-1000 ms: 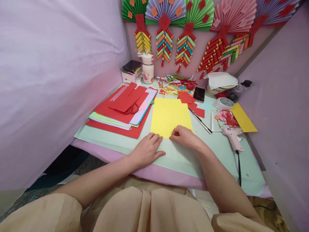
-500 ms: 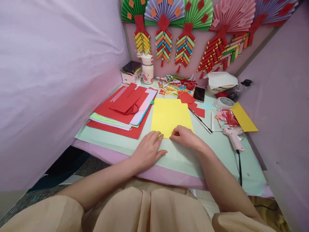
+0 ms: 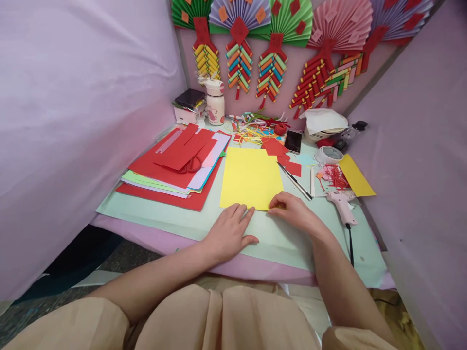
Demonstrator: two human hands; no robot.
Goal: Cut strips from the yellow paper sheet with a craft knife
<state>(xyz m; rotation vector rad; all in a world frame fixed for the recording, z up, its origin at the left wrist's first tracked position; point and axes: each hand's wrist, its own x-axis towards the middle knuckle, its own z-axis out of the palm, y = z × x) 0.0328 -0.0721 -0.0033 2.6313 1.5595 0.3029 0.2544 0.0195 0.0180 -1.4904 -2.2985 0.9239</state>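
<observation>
A sheet of yellow paper (image 3: 251, 177) lies flat on the table in front of me. My left hand (image 3: 230, 231) rests palm down at its near edge, fingers stretched out with the tips on that edge and the thumb spread to the right. At the near right corner, my right hand (image 3: 290, 211) has its fingers curled and the thumb against them, closed on the paper's edge. To the left sits a stack of coloured paper (image 3: 160, 167), mostly red on top, with red-handled scissors (image 3: 193, 165) partly under a red sheet.
Right of the yellow sheet lie pens (image 3: 297, 183), red paper pieces (image 3: 293, 168), a phone (image 3: 293, 142), a roll of tape (image 3: 329, 155) and a pink glue gun (image 3: 342, 206) with its cord. A bottle (image 3: 215, 104) stands at the back. Paper fans (image 3: 288, 22) hang above.
My right hand has slid rightward along the near edge of the yellow paper towards its corner. My left hand has shifted slightly right too. The view has turned a little right.
</observation>
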